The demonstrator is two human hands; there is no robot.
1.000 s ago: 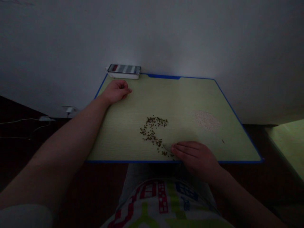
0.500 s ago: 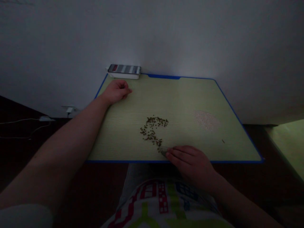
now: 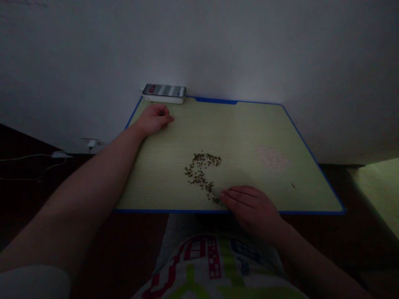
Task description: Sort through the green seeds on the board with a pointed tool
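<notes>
A loose scatter of small dark beans (image 3: 201, 170) lies in the middle of the green, blue-edged table (image 3: 243, 124). My right hand (image 3: 251, 207) rests near the table's front edge with its fingers pressed together. Its fingertips hold a small pale flat piece (image 3: 216, 191) against the nearest beans of the scatter. My left hand (image 3: 152, 118) lies at the far left corner of the table, curled into a loose fist with nothing seen in it. The light is very dim.
A faint pale patch of fine grains (image 3: 271, 158) sits to the right of the beans, with one stray dark bean (image 3: 293, 185) nearer the front. A phone on a white box (image 3: 163, 93) stands against the wall at the back left. Cables (image 3: 59, 155) lie on the floor to the left.
My right hand slid left toward the front edge, then came back up a little; the pale piece stays at the near end of the beans. My left hand has not moved.
</notes>
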